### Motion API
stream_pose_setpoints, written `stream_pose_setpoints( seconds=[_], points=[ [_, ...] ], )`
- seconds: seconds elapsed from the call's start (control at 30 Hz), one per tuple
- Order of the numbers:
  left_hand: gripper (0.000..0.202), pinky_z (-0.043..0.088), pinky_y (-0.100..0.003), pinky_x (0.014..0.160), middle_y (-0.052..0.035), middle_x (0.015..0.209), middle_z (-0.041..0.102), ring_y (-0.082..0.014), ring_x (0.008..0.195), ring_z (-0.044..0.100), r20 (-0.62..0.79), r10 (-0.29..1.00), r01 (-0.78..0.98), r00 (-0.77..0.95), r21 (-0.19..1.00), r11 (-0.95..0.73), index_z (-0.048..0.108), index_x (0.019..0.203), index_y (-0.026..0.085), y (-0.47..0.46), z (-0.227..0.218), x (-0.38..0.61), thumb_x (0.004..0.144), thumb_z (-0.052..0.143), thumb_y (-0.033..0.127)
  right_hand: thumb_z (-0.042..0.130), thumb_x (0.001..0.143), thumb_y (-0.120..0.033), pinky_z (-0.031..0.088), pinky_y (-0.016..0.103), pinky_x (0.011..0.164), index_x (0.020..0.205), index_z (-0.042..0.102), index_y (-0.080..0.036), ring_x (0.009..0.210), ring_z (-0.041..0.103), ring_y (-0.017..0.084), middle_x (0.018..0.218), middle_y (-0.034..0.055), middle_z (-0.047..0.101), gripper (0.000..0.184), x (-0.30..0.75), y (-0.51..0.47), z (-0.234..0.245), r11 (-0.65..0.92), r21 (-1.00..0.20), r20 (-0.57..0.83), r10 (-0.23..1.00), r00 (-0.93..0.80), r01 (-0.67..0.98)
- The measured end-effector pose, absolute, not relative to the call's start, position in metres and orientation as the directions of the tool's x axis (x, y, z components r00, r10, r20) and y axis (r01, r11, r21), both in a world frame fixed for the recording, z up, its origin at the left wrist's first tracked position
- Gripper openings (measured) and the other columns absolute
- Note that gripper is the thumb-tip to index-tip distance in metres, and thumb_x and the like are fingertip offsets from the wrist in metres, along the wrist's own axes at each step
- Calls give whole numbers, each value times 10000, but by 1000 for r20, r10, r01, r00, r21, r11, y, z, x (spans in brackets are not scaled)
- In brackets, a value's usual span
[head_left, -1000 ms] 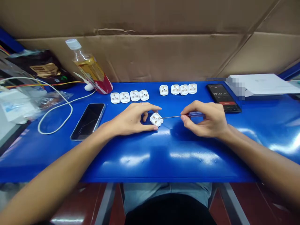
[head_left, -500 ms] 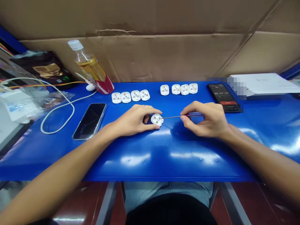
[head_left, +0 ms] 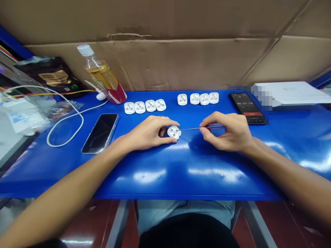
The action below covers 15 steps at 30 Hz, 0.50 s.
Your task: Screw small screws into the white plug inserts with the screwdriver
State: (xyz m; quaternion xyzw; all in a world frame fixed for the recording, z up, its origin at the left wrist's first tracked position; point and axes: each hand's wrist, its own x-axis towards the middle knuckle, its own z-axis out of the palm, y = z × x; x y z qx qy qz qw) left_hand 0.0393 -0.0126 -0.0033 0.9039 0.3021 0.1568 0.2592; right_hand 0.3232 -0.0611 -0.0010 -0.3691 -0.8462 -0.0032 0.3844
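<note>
Blue tabletop (head_left: 144,163), white plug part (head_left: 174,133) in a pinch between left fingers (head_left: 167,140), right fingers (head_left: 209,135) tight around screwdriver (head_left: 190,129).

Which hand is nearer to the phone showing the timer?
Right. The right hand, holding a thin-shafted screwdriver, is just left of the timer phone, on its near side; the left hand, with fingers around a white plug, is much farther left.

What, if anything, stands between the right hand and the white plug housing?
Only the screwdriver held by the right hand: its shaft spans the gap to the white plug housing gripped by the left hand. Nothing else visible blocks it; the other housings sit farther back.
</note>
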Motion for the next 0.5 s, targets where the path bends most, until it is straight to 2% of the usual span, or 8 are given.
stream_pose_setpoints(
  seconds=[0.33,0.43,0.5],
  points=[
    [500,437,-271,726,-9,822,678,-148,719,608,154,614,444,774,560,-700,739,1326,187,-12,-4,39,927,787,485,686,864,-184,540,260,554,876,654,-281,565,710,144,722,-62,759,103,324,-60,-2,733,-282,643,623,-445,619],
    [490,424,-268,700,-2,798,656,-143,697,592,166,618,452,769,543,-708,747,1306,186,-12,-6,40,929,781,498,689,884,-217,545,262,553,959,653,-269,597,735,159,768,-40,778,99,324,-61,-1,712,-297,612,654,-445,636],
    [476,414,-265,678,-1,789,644,-140,682,578,187,617,446,764,539,-715,755,1284,183,-12,-7,41,932,776,502,707,885,-241,512,259,506,1016,639,-256,551,712,155,752,-34,769,148,324,-64,0,694,-285,587,671,-452,661]
  ],
)
